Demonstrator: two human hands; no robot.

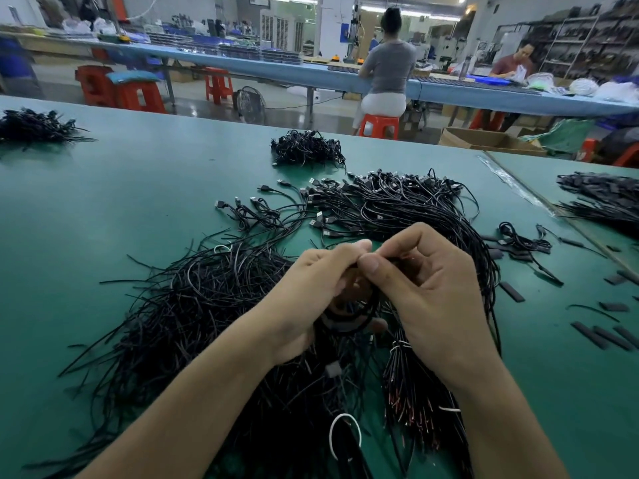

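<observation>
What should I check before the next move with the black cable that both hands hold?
1. Left hand has a firm grip on the coiled black cable: ok, the fingers curl round it.
2. Right hand pinches the same cable at the left fingertips: ok.
3. State of the cable's end: cannot tell, the fingers hide it.
4. Held cable is free of the loose pile under the hands: cannot tell, they overlap.
5. Black sleeve pieces are in sight: ok, they lie on the table to the right.
</observation>
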